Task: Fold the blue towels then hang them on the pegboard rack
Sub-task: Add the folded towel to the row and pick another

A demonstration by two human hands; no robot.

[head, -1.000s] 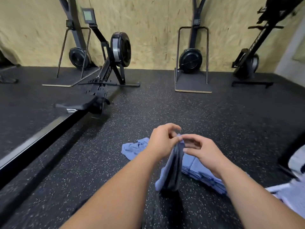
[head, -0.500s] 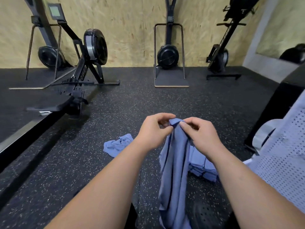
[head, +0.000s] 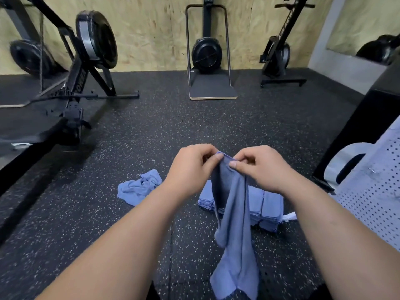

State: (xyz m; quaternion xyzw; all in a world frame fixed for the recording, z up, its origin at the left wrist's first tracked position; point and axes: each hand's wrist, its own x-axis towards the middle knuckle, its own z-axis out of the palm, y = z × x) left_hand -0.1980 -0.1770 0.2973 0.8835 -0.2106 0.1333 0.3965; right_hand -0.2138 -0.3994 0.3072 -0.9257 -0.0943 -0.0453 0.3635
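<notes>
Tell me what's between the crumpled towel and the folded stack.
Head view: the left hand and the held towel it pinches fill that gap.

You are over a black rubber floor (head: 151,131) flecked with pale specks. Just left of your left hand (head: 190,169), a crumpled blue towel (head: 139,187) lies on it. Under your right hand (head: 264,169) sits a stack of folded blue towels (head: 267,210). Well beyond your left hand stands a rowing machine (head: 93,44), and straight beyond both hands an upright trainer (head: 206,53).

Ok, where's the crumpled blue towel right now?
Head view, lower centre: the crumpled towel lies on the floor just left of the left hand, apart from the folded stack.
</notes>
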